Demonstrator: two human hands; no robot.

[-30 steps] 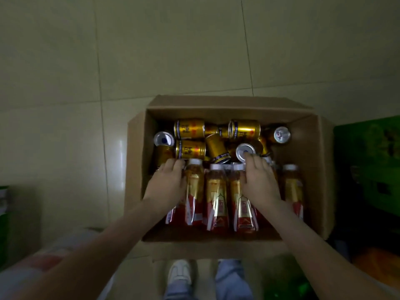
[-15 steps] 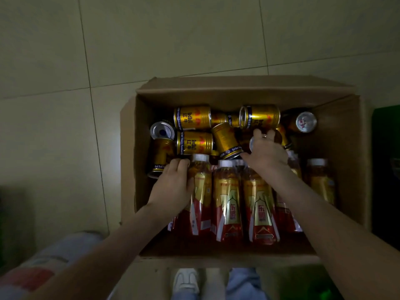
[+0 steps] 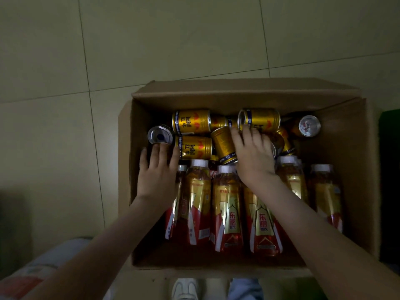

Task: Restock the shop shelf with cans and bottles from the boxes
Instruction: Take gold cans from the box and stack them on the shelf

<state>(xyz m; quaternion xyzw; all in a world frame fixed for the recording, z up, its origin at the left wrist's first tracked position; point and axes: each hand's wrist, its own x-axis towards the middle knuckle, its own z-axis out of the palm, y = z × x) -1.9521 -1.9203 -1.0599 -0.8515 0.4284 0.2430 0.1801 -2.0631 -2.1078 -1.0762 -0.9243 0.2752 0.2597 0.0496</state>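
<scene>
With both hands released, your left hand (image 3: 158, 169) spread at the upright can (image 3: 160, 135) in the far-left corner of the box (image 3: 238, 100) and your right hand (image 3: 253, 154) flat over the lying cans (image 3: 192, 122) along its far wall, curl your fingers fully round one can before lifting.

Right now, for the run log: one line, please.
step: can pick | left hand: at upright can | right hand: on lying cans

The right hand (image 3: 253, 156) is blurred at its fingers (image 3: 249, 135) and covers most of a can (image 3: 280, 139), so its grip cannot be judged. The left hand (image 3: 158, 169) hides the body of the upright can (image 3: 160, 135). The bottom edge cuts off a shoe (image 3: 184, 289).
</scene>
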